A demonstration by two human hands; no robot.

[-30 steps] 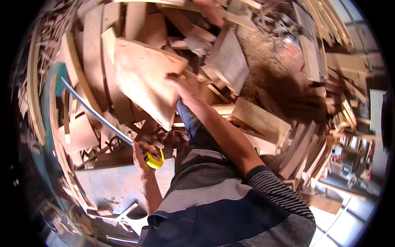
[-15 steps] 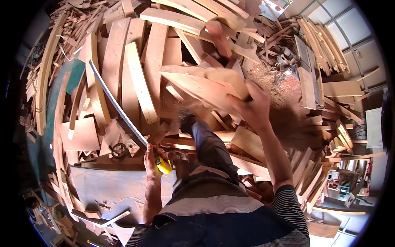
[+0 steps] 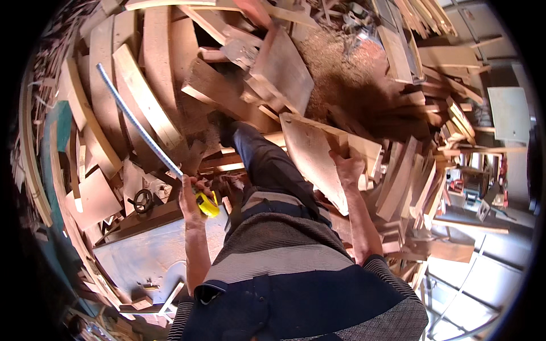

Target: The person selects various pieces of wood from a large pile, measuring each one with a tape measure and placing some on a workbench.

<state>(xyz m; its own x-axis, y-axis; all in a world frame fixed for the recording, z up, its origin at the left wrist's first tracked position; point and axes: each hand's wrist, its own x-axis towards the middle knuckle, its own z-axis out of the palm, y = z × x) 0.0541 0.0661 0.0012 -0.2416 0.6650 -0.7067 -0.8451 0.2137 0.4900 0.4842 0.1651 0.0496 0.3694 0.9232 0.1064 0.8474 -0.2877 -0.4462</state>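
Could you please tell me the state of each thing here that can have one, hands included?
Yellow tape measure: blade extended up over the wood pile.
Left hand: gripping the tape measure case.
Flat brown wooden board: lifted, tilted on edge.
Right hand: closed on the board's edge.
Black handwheel: lying among offcuts, untouched.

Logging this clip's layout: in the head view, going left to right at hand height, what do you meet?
Small black handwheel → left hand → yellow tape measure → dark trouser leg → tan board → right hand.
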